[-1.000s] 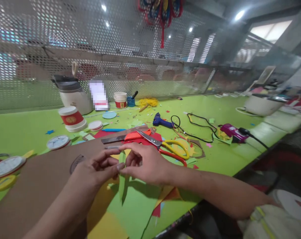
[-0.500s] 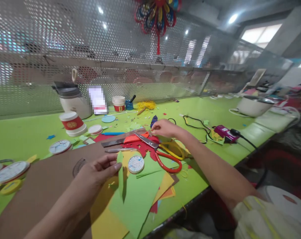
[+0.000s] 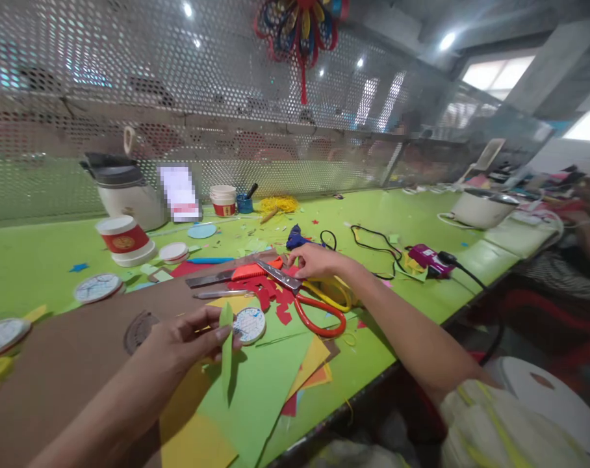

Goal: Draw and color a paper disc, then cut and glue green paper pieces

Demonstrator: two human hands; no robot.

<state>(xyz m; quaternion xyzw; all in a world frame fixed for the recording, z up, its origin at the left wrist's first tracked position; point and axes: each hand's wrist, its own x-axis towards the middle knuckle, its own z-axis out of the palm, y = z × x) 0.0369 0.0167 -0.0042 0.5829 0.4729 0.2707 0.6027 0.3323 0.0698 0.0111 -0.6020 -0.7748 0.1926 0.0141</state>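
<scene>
My left hand (image 3: pixel 188 338) pinches a narrow folded strip of light green paper (image 3: pixel 226 364) between thumb and fingers, above a sheet of green paper (image 3: pixel 266 390). Just beside its fingertips lies a round white disc (image 3: pixel 250 325) with blue marks. My right hand (image 3: pixel 319 260) is closed, fingertips curled together over the metal blades of the scissors (image 3: pixel 319 315); whatever it may hold is hidden. The scissors have red and yellow handles. Under and around them are red paper pieces (image 3: pixel 284 313) and an orange utility knife (image 3: pixel 256 270). A blue glue gun (image 3: pixel 297 236) lies behind my right hand.
Brown card (image 3: pixel 80 364) covers the left of the green table. Red and white paper cups (image 3: pixel 124 237), a blue pot (image 3: pixel 245 204) and yellow shreds (image 3: pixel 279 204) stand farther back. A purple power strip (image 3: pixel 429 259) with cords is at right. A perforated metal screen (image 3: pixel 178 117) rises behind.
My right hand has come down from beside the glue gun, closer to the scissors. Red paper pieces near the scissors lie differently. The left hand keeps its green strip; the view has shifted slightly.
</scene>
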